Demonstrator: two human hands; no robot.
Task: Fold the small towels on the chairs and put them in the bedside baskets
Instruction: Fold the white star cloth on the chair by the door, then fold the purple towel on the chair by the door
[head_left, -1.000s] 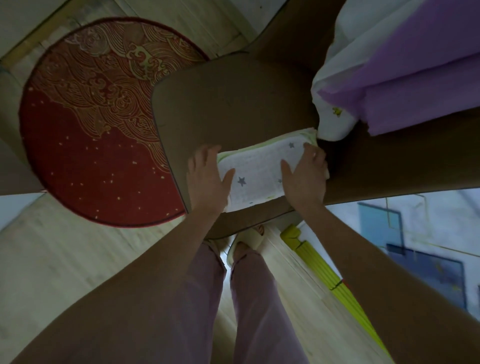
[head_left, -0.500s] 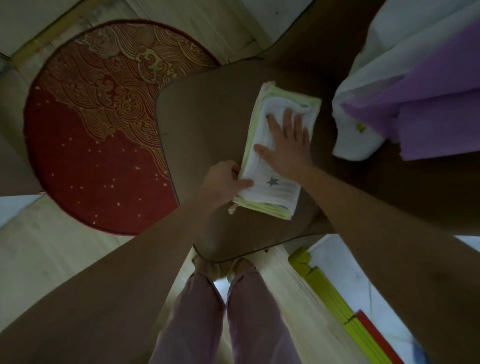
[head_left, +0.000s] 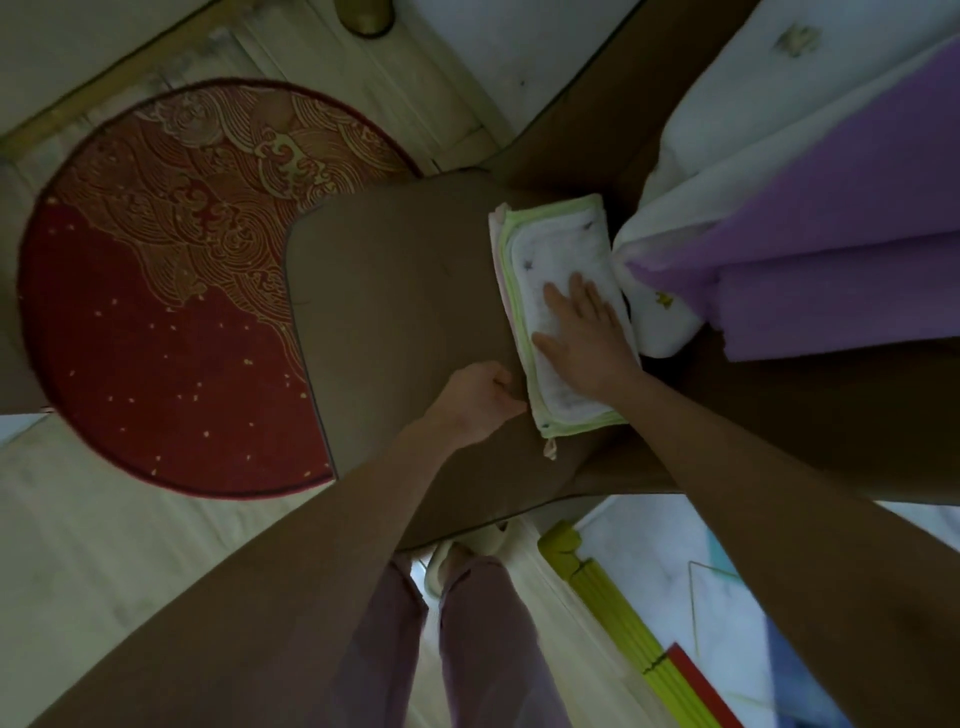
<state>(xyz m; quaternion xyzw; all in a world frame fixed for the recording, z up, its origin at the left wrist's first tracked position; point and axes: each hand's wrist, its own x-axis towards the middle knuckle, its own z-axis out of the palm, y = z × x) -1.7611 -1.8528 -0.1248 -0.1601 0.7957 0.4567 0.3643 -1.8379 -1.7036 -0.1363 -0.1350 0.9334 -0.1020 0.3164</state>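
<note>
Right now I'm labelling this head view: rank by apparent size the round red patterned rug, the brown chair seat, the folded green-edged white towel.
1. Round red patterned rug
2. Brown chair seat, partly hidden, so close to the rug
3. Folded green-edged white towel

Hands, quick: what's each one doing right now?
Left hand: curled beside the folded towel; any grip cannot be told.
Right hand: open, flat on the towel.

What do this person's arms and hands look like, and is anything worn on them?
Both forearms are bare from the frame's edge to the wrist, with no sleeves in view. The left hand and right hand carry no gloves, and no watch, bracelet or ring shows in this dim picture. Lower down, mauve trousers and pale slippers are visible.
</note>
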